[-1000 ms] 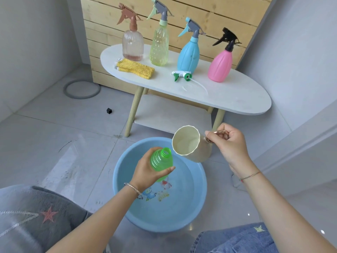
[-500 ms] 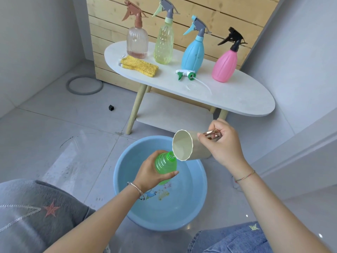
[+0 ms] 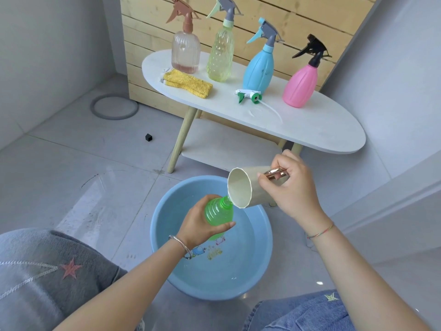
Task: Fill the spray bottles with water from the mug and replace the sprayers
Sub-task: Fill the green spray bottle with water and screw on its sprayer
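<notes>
Two hands work over the blue basin (image 3: pixel 257 271): the left hand (image 3: pixel 199 223) grips the green bottle (image 3: pixel 218 211), and the right hand (image 3: pixel 290 187) clasps the tipped cream mug (image 3: pixel 248 187), its lip at the bottle's neck. Beyond, the green sprayer (image 3: pixel 249 96) lies on the desk (image 3: pixel 322 125) before four capped bottles.

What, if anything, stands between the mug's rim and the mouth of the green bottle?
Nothing visible. The mug, tipped by the right hand, has its lower rim right at the open neck of the green bottle held by the left hand.
</notes>
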Available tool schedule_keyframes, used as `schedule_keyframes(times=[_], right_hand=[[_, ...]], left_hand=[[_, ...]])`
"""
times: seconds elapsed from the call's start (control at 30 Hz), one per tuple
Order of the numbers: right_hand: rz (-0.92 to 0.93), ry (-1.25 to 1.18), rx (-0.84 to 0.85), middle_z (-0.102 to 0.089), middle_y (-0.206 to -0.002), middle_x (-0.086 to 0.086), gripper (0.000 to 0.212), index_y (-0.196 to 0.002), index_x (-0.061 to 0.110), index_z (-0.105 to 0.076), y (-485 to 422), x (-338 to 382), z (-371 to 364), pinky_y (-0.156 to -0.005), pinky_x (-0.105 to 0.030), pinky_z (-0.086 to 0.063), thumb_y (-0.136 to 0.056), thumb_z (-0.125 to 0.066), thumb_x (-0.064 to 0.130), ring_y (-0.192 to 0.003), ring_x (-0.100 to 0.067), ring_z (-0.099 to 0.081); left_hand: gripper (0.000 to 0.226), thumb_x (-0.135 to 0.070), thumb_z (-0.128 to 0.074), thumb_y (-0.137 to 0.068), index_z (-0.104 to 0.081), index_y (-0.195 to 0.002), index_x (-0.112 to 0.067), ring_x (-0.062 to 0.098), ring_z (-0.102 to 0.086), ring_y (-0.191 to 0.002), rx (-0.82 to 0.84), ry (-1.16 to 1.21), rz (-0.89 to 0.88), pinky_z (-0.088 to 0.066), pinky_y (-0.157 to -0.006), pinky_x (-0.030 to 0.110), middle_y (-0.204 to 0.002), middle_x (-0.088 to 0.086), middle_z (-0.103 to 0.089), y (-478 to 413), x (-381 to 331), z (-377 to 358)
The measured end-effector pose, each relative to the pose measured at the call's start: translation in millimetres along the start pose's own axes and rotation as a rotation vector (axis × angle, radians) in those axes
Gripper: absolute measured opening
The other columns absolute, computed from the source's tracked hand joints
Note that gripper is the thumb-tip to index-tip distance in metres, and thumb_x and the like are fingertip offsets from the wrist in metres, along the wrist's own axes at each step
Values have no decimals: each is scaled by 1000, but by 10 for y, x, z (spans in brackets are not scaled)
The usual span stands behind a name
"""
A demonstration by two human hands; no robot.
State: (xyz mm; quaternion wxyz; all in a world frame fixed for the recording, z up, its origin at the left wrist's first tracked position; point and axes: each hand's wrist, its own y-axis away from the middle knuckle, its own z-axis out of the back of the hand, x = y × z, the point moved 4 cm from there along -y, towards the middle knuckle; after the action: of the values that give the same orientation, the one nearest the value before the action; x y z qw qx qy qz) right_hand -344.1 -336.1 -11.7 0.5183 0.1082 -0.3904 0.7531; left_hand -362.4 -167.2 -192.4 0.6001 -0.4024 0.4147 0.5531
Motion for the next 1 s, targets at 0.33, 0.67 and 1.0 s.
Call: schedule_keyframes(times=[0.33,0.67,1.0], right_hand=[[106,89,11,-36,-64,3,32,-60,14,-38,-6,102,-33,-60,-19,-28,-71,-67,10,-68,-17,-36],[212,179,47,-38,-65,0,31,-61,13,-39,-4,216,-98,-62,-26,-24,-70,-68,10,-67,-16,-30],[303,212,70,-30,-68,9,37,-66,21,-34,20,304,-172,-66,-27,-24,-71,-68,11,-69,-10,-24]], left_hand=[[58,-47,-86,-63,-49,-108,-41,-10,-54,-101,-9,-11,9,-39,-82,5,-105,-25,-60,-6,-2,7],[62,-48,-86,-63,-51,-112,-36,-4,-56,-103,-5,10,18,-38,-82,4,-107,-23,-60,-7,40,-1],[60,-46,-87,-63,-51,-110,-37,-10,-55,-101,-10,12,22,-38,-81,2,-106,-22,-62,-9,42,-1]])
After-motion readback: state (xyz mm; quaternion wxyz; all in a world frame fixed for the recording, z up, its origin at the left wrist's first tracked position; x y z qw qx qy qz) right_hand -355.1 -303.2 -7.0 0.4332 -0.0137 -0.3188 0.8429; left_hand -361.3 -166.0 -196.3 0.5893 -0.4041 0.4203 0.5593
